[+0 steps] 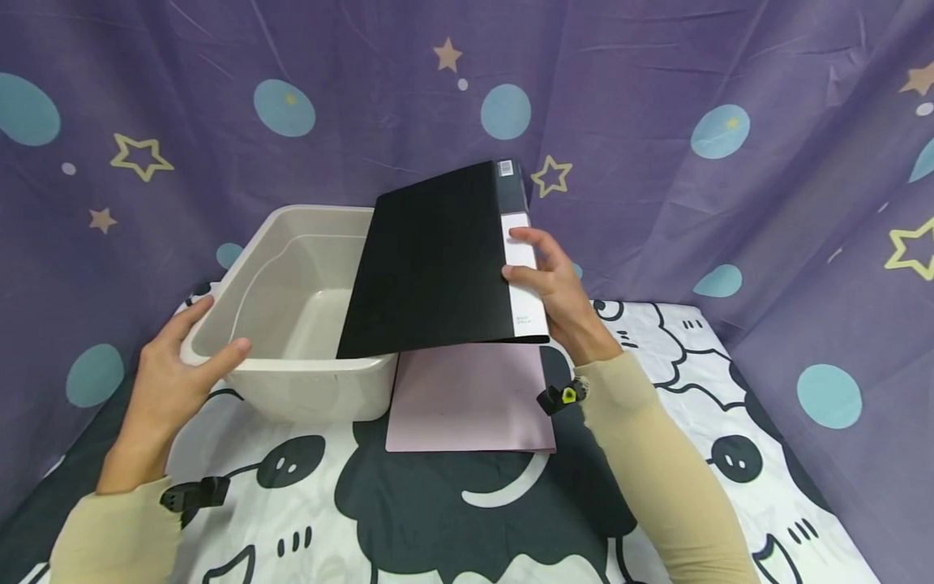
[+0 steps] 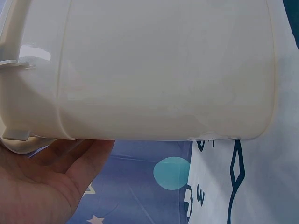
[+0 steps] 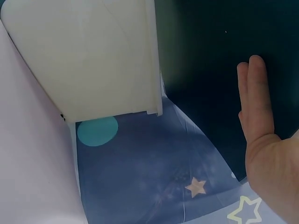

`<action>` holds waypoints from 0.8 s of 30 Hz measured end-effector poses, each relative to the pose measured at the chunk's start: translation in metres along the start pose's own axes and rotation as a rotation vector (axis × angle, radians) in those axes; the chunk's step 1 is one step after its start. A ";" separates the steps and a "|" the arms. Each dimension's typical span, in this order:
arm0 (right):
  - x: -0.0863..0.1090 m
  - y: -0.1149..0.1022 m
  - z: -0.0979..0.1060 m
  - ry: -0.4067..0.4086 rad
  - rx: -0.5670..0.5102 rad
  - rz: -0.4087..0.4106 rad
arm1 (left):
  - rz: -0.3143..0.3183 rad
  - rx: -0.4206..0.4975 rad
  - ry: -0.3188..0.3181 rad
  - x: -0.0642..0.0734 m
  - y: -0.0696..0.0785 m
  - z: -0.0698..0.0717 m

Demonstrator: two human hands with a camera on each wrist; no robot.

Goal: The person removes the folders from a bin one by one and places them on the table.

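Observation:
My left hand holds the near left corner of a light beige plastic bin, thumb over the rim. In the left wrist view, the fingers of the left hand reach behind the bin's side. My right hand grips a black folder by its spine, which carries a white label. The folder is tilted over the bin's right side, its left part above the opening. Seen from below, two fingers lie straight along the folder's underside.
A pink flat folder or board lies on the cloth right of the bin, partly under the black folder. The black-and-white cartoon cloth covers the surface. A purple curtain with stars and dots hangs behind and at both sides.

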State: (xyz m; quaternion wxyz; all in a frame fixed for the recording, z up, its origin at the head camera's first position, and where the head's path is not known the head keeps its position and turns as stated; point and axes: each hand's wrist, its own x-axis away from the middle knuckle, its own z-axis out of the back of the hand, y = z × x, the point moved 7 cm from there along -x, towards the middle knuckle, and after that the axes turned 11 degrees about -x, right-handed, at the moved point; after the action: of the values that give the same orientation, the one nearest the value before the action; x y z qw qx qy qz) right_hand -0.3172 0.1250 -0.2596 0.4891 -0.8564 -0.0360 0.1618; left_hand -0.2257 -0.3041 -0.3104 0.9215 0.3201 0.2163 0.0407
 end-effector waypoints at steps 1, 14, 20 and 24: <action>0.001 0.000 0.001 0.003 0.001 0.000 | -0.001 0.001 0.000 0.000 0.000 0.000; 0.008 -0.003 0.010 0.017 -0.005 0.016 | 0.013 0.002 -0.005 0.000 0.000 0.000; 0.010 -0.004 0.013 0.024 0.005 0.016 | 0.025 -0.003 -0.014 0.000 0.000 -0.001; 0.012 -0.006 0.015 0.033 0.017 0.023 | 0.020 0.002 -0.010 0.000 0.000 -0.001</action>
State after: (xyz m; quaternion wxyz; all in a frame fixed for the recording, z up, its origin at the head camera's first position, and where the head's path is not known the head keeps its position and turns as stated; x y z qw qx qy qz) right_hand -0.3102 0.1435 -0.2643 0.4948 -0.8552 -0.0168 0.1533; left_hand -0.2263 -0.3041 -0.3111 0.9218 0.3232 0.2086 0.0483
